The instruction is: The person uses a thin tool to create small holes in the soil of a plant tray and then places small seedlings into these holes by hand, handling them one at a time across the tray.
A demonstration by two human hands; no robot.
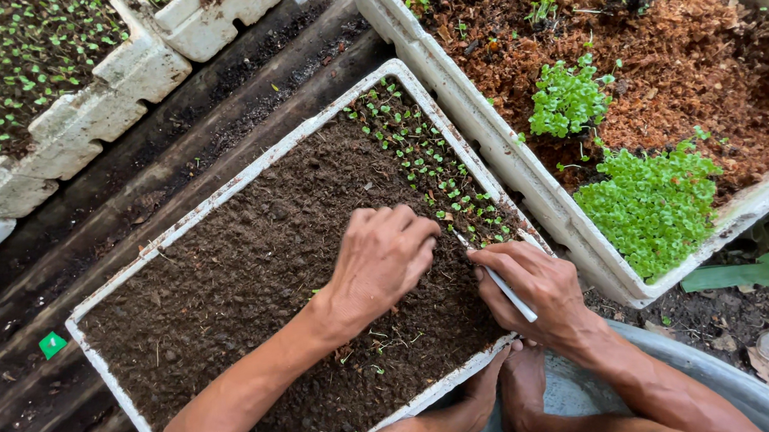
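Over the white foam tray of dark soil (225, 191), the left hand (380, 258) pinches soil beside tiny green seedlings (425, 157) while the right hand (537, 287) grips a thin white stick (504, 287).

White tray (225, 191); dark brown soil (255, 249); green seedlings (425, 157); white stick (507, 290).

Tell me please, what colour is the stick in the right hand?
White stick, head view.
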